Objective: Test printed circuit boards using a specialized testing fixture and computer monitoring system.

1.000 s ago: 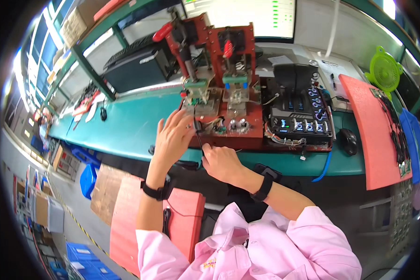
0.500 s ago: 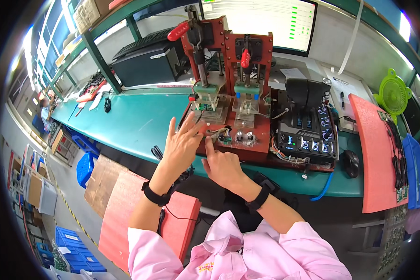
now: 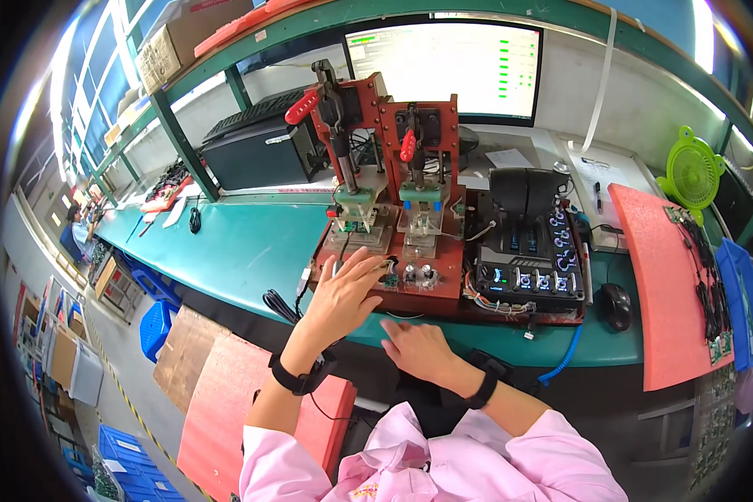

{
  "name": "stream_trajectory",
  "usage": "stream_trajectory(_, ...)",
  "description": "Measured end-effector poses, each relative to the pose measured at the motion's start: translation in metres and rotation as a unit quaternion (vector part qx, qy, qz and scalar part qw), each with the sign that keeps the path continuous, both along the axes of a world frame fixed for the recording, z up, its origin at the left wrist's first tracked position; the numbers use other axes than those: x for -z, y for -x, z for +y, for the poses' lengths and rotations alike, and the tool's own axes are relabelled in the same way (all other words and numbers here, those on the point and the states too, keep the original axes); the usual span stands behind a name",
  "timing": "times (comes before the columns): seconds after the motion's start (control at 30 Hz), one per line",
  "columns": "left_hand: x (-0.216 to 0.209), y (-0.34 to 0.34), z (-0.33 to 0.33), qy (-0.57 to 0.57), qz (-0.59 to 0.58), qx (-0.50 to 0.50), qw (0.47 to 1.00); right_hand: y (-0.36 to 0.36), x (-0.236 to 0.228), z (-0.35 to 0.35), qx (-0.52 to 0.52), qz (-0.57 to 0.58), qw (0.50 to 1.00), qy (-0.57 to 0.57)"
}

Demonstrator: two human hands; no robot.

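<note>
My left hand [image 3: 340,294] lies over the front left corner of a red test fixture [image 3: 443,283], fingers stretched out and slightly spread. What is under its palm is hidden. My right hand [image 3: 424,351] hovers just off the table's front edge, fingers loosely bent and apart, with nothing visible in it. The fixture carries two toggle clamps with red handles [image 3: 302,107], both upright. Below the left clamp a green circuit board [image 3: 356,226] sits in a clear holder. Two round metal buttons [image 3: 427,272] stand at the fixture's front, right of my left fingertips.
A black control box [image 3: 527,263] with lit displays stands right of the fixture, then a black mouse [image 3: 616,307]. Pink foam [image 3: 636,276] with cables and boards leans at the far right beside a blue tray [image 3: 743,293]. A monitor [image 3: 452,71] stands behind; more pink foam [image 3: 217,410] lies lower left.
My right hand has drawn back from the fixture's front to the table edge, its pointing finger no longer at the fixture. My left hand has shifted slightly; the head view has tilted.
</note>
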State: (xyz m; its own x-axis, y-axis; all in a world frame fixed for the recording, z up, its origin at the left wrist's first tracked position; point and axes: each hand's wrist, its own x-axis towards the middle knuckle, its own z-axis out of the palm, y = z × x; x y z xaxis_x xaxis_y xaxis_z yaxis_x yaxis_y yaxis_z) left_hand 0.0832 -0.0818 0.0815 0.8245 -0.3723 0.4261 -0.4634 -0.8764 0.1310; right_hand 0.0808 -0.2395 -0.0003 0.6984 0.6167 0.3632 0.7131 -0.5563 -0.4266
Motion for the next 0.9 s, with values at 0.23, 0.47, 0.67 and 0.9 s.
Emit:
stream_trajectory(0.23, 0.006, -0.019, -0.005, -0.047, -0.080, -0.062, 0.994, 0.015, 0.028, -0.037, 0.014, -0.076, 0.994, -0.078)
stream_trajectory(0.47, 0.006, -0.032, -0.016, -0.011, -0.079, -0.066, 0.995, 0.014, 0.047, -0.038, 0.020, -0.136, 0.969, -0.206)
stream_trajectory(0.67, 0.014, -0.019, -0.022, -0.041, -0.134, -0.056, 0.988, 0.014, 0.049, -0.041, 0.013, -0.146, 0.969, -0.201)
stream_trajectory(0.9, 0.009, -0.029, -0.005, 0.043, -0.054, -0.121, 0.990, 0.015, 0.049, -0.045, -0.008, -0.126, 0.974, -0.189)
